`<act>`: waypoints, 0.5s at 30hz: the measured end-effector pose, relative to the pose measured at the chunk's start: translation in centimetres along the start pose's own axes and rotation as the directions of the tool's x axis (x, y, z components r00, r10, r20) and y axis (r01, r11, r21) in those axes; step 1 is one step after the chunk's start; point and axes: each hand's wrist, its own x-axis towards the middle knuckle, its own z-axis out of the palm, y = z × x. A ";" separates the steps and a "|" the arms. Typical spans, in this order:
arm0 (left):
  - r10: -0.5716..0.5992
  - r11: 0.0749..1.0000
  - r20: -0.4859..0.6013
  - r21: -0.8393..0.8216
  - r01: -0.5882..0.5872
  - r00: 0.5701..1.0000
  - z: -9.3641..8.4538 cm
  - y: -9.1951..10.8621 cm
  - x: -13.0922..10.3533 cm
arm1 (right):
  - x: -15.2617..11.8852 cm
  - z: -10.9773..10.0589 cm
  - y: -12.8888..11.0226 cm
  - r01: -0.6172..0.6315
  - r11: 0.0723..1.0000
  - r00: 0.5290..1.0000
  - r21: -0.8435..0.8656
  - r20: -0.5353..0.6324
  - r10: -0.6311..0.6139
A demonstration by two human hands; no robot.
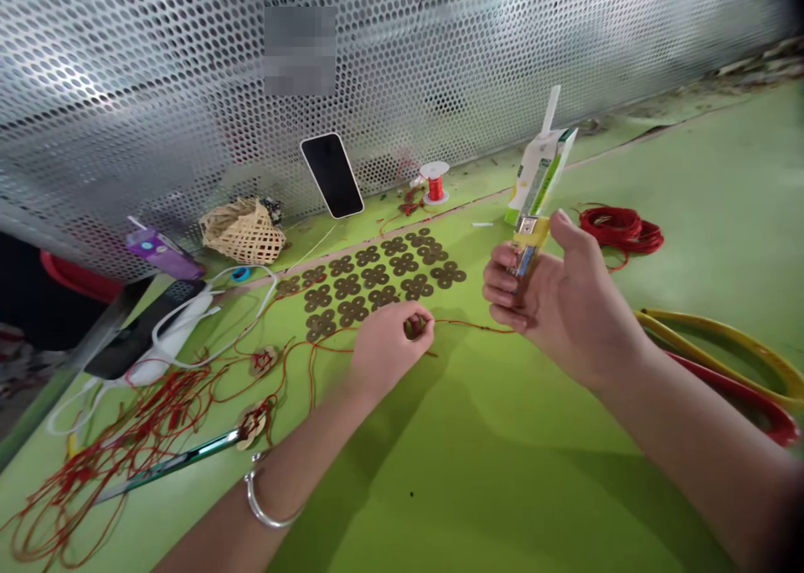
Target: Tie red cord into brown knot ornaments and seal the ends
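If lit too near red cord (pixel 465 322), could scorch or sever it through slight drift. Pinching cord in left hand (pixel 393 338), strung toward three o'clock; gripping yellow lighter (pixel 523 259) in right hand (pixel 574 309), at two. Working over green tabletop (pixel 389 506), with coin clusters (pixel 375 281) at eleven, perforated metal panel (pixel 440 54) at twelve.

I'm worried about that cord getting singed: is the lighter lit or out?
Out, as far as the picture shows: the lighter is upright in the right hand, with no flame visible at its metal top.
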 end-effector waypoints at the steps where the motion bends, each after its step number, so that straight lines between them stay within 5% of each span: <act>1: 0.005 1.000 -0.004 0.000 -0.005 1.000 0.0 0.0 0.0 | 0.0 0.0 0.0 -0.004 1.000 1.000 -0.012 -0.008 0.004; 15: 0.004 1.000 0.004 -0.013 -0.004 1.000 0.3 -0.1 -0.1 | -0.1 0.3 0.1 -0.020 0.999 0.999 -0.034 -0.033 0.019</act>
